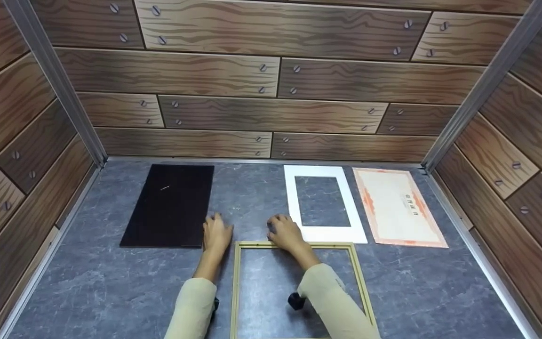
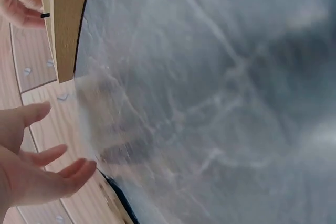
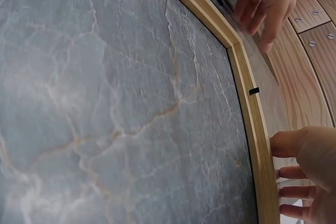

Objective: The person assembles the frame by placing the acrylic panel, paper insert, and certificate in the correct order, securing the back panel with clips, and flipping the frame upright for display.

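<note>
A gold picture frame (image 1: pixel 235 287) lies on the grey marbled table in front of me, its far rail with a small black tab (image 3: pixel 254 91). My right hand (image 1: pixel 287 233) is over that far rail, and in the right wrist view its loosely extended fingertips (image 3: pixel 289 192) are right at the outer edge. My left hand (image 1: pixel 217 233) is beyond the frame's far left corner, beside the right edge of a glossy black board (image 1: pixel 172 207). Its fingers are spread and relaxed in the left wrist view, with nothing between them.
A white mat board (image 1: pixel 332 234) with a rectangular cutout lies past the frame. To its right is a certificate (image 1: pixel 388 202) with an orange-red border. Wood-patterned walls (image 1: pixel 271 75) with metal corner posts (image 1: pixel 66 84) enclose the table on the back and sides.
</note>
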{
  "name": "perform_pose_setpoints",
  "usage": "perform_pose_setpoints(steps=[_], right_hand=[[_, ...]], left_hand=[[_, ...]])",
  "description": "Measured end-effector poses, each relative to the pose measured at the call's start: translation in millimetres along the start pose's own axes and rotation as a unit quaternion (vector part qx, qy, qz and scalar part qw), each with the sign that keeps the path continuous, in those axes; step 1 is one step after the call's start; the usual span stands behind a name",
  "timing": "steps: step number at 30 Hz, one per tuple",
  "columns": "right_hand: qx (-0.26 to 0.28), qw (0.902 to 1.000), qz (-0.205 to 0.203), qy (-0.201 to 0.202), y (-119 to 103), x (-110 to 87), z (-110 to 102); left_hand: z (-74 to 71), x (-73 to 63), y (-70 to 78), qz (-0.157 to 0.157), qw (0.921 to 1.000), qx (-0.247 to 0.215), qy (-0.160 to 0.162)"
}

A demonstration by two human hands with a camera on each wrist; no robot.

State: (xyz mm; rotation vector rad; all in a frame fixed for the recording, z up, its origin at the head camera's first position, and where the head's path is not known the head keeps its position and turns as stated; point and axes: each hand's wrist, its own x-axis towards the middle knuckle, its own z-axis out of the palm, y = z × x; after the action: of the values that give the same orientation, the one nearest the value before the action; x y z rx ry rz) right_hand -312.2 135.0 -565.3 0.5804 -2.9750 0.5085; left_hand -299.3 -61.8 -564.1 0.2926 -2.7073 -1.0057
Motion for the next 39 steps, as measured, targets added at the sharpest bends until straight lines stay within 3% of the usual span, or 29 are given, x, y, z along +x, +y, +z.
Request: perform_pose_setpoints(steps=[4, 7, 10, 12, 14, 16, 18, 20, 23, 24, 27, 30, 33, 38, 39], right_hand=[[0.008, 1.0, 0.002, 0.001, 1, -0.4, 0], [0.011, 0.9999, 0.0, 0.003, 2, -0.3, 2], [0.015, 0.9999, 0.0, 0.005, 2, -0.9, 3], [0.018, 0.9998, 0.002, 0.005, 2, -1.3, 3], [0.024, 0.9997, 0.004, 0.004, 2, -1.8, 4], [0.028, 0.9996, 0.005, 0.002, 2, -2.2, 4], [0.029, 0.9996, 0.005, 0.001, 2, -2.5, 4], [0.028, 0.9996, 0.005, 0.0, 2, -2.5, 4], [0.032, 0.9995, 0.006, -0.004, 2, -2.5, 4], [0.037, 0.9993, 0.008, -0.006, 2, -2.5, 4], [0.054, 0.9984, 0.014, -0.001, 3, -1.9, 3], [0.071, 0.9968, 0.03, 0.021, 4, -1.6, 1], [0.094, 0.9925, 0.061, 0.05, 6, -1.8, -3], [0.198, 0.9676, 0.12, 0.102, 20, -0.3, -3], [0.218, 0.9611, 0.119, 0.121, 33, 4.2, 10]], left_hand=[[-2.2, 0.8, -1.3, -0.015, 0.9958, -0.085, 0.03], [0.5, 7.1, -12.2, -0.016, 0.9886, -0.142, 0.045], [49.8, 37.2, -58.8, -0.017, 0.9841, -0.157, 0.081], [79.9, 54.8, -88.9, -0.027, 0.983, -0.162, 0.082], [99.4, 64.0, -103.8, -0.047, 0.9831, -0.159, 0.078], [77.2, 52.6, -85.8, -0.08, 0.9775, -0.192, 0.036], [45.0, 34.5, -56.3, -0.101, 0.9627, -0.251, 0.01], [13.5, 16.8, -28.6, -0.121, 0.9399, -0.319, -0.02], [-13.2, 0.9, -4.2, -0.12, 0.9102, -0.395, -0.027], [-16.0, -0.9, -2.3, -0.111, 0.9016, -0.417, -0.028], [-30.0, -7.4, 12.2, -0.12, 0.8862, -0.447, -0.022], [-26.9, -4.2, 9.2, -0.127, 0.8633, -0.488, -0.021], [-22.9, -0.6, 5.8, -0.15, 0.8482, -0.508, -0.022], [-19.2, 1.3, 0.9, -0.177, 0.8305, -0.528, -0.027], [-18.9, 0.9, -0.2, -0.179, 0.8267, -0.533, -0.028]])
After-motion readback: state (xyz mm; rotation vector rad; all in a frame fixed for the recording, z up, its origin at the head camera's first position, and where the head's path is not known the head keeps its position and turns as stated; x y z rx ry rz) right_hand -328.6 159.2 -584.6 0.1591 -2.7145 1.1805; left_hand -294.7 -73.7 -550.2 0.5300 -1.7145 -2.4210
